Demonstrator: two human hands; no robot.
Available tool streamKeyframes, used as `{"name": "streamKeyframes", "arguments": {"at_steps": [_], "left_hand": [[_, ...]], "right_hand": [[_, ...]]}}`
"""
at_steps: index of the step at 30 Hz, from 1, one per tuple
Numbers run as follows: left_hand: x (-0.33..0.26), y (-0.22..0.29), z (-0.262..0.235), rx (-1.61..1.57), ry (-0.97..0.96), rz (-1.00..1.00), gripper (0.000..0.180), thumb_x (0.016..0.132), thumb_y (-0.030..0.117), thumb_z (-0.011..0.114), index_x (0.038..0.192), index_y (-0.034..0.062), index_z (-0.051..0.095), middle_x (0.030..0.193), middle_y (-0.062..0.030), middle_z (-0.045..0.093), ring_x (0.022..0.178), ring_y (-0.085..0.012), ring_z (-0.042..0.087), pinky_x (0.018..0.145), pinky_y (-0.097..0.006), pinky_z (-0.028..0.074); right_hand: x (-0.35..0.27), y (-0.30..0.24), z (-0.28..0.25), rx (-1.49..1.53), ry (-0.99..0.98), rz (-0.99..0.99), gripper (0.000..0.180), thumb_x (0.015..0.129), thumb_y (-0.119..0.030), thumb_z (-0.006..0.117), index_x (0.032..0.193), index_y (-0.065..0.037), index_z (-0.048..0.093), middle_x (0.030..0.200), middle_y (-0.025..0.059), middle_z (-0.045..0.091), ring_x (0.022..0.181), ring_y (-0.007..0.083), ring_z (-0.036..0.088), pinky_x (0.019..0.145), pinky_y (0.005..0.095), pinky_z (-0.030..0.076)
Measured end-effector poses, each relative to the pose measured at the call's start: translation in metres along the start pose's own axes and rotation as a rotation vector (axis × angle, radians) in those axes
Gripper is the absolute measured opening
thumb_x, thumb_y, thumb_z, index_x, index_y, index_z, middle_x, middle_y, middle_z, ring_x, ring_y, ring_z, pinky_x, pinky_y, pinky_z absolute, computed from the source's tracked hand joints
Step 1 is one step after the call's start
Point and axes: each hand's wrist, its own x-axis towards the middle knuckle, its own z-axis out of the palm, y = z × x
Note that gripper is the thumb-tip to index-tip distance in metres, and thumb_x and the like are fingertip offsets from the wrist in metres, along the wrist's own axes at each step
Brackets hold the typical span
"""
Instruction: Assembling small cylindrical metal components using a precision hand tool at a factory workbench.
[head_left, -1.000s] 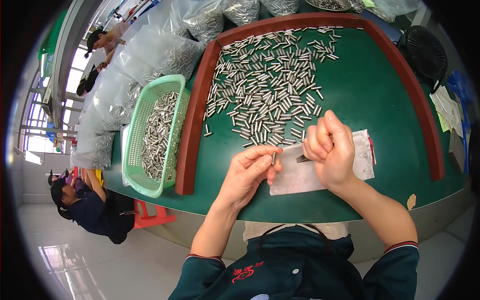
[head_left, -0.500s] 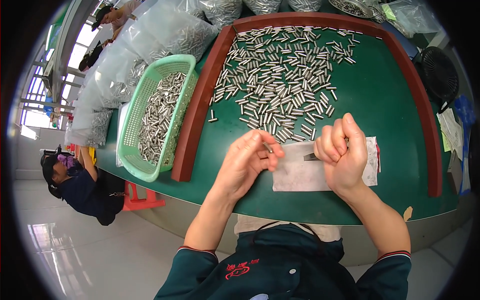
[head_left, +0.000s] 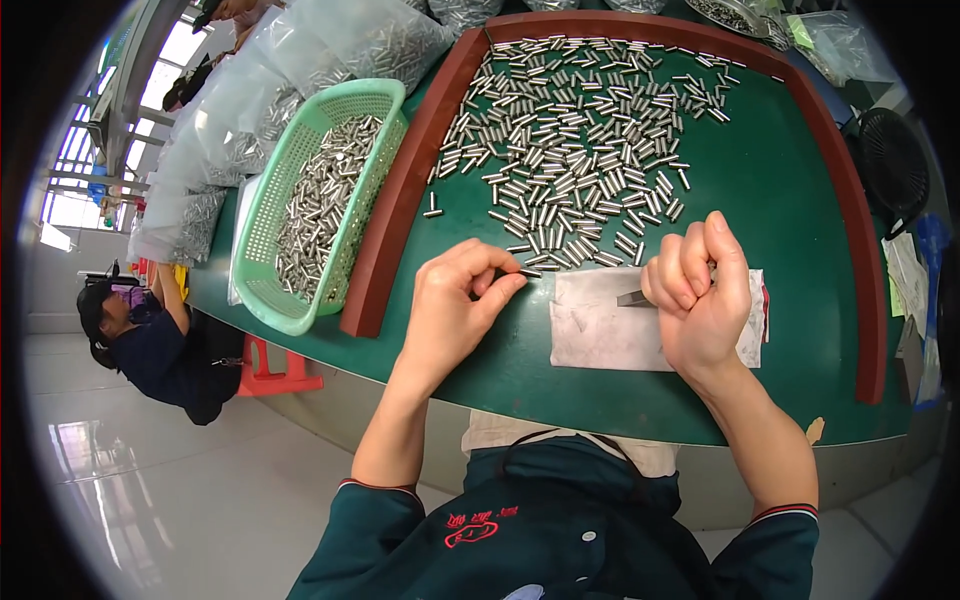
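Note:
My left hand [head_left: 450,305] is turned palm down over the green table, left of a whitish cloth [head_left: 590,335]. Its thumb and forefinger pinch a small, shiny metal pin [head_left: 530,273] at the near edge of the spread pins. Over the cloth, my right hand [head_left: 700,290] is curled closed with the thumb side up. A flat, dark grey metal strip [head_left: 632,299] sticks out leftward from its fingers; the rest of that tool is hidden in the fist. Many loose metal pins [head_left: 575,180] lie beyond both hands.
A reddish-brown rail [head_left: 395,220] frames the pins on three sides. Left of it stands a green plastic basket [head_left: 257,280] of pins, beside clear bags [head_left: 240,130] of more. A black fan [head_left: 890,165] sits at the right; a co-worker [head_left: 150,335] is at the far left.
My left hand has moved left, away from the cloth, and turned palm down, with its fingertips now at the near pins. The right hand has barely moved and keeps hold of the metal strip.

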Motion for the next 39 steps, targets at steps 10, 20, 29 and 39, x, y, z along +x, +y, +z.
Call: {"name": "streamKeyframes", "arguments": {"at_steps": [10,20,29,39], "left_hand": [[0.004,0.017,0.010,0.221,-0.122,0.119,0.010,0.064,0.000,0.066,0.068,0.0000,0.057,0.055,-0.0038,0.042,0.048,-0.0118,0.038,0.044,-0.026,0.032],[0.005,0.032,0.050,0.124,-0.220,0.216,0.008,0.066,0.000,0.064,0.066,0.0004,0.057,0.055,-0.0044,0.047,0.046,-0.0129,0.042,0.044,-0.025,0.034],[0.006,0.035,0.054,0.104,-0.222,0.176,0.010,0.065,0.000,0.065,0.066,0.0002,0.055,0.055,-0.0064,0.047,0.046,-0.0171,0.045,0.044,-0.029,0.036],[0.005,0.031,0.053,0.111,-0.214,0.204,0.011,0.066,0.002,0.063,0.064,0.0007,0.052,0.054,-0.0089,0.044,0.048,-0.0243,0.046,0.046,-0.034,0.036]], "right_hand": [[-0.001,-0.001,-0.001,-0.010,0.023,0.007,0.044,0.091,-0.026,0.031,0.051,-0.010,0.026,0.043,0.0007,0.028,0.040,0.0073,0.020,0.038,0.0224,0.019],[-0.002,-0.008,-0.003,0.043,0.029,-0.006,0.044,0.091,-0.028,0.026,0.050,-0.013,0.025,0.042,-0.0011,0.025,0.038,0.0084,0.014,0.040,0.0250,0.017],[0.000,-0.008,-0.004,0.058,0.047,0.057,0.042,0.090,-0.028,0.027,0.051,-0.013,0.024,0.042,-0.0010,0.025,0.038,0.0082,0.014,0.039,0.0238,0.017],[0.000,-0.006,-0.002,0.093,0.030,0.056,0.043,0.091,-0.027,0.030,0.050,-0.012,0.026,0.042,-0.0009,0.027,0.039,0.0074,0.017,0.038,0.0229,0.017]]}}
